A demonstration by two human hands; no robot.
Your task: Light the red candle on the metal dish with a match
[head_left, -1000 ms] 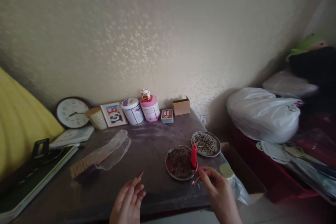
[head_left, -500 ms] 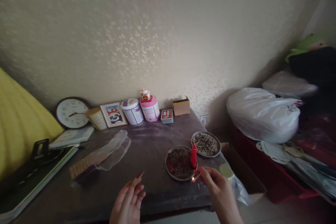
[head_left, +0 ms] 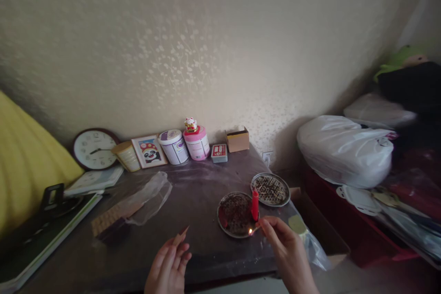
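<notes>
The right hand (head_left: pixel 284 244) pinches a burning match (head_left: pixel 255 228), best held level, while the left hand (head_left: pixel 167 262) pinches a tan piece (head_left: pixel 179 238).

L hand (head_left: pixel 168 262) hides most of brown card pc (head_left: pixel 179 238); R hand (head_left: pixel 284 240) covers rear end of match (head_left: pixel 255 228). Both arms cut off at btm edge. Candle (head_left: pixel 255 206) wick too sm. to tell. Fine print on red-topped box (head_left: pixel 219 151) unreadable. Yellow cover (head_left: pixel 27 161) cut by L edge; dark heap (head_left: pixel 409 87) blurred, cut at R.
</notes>
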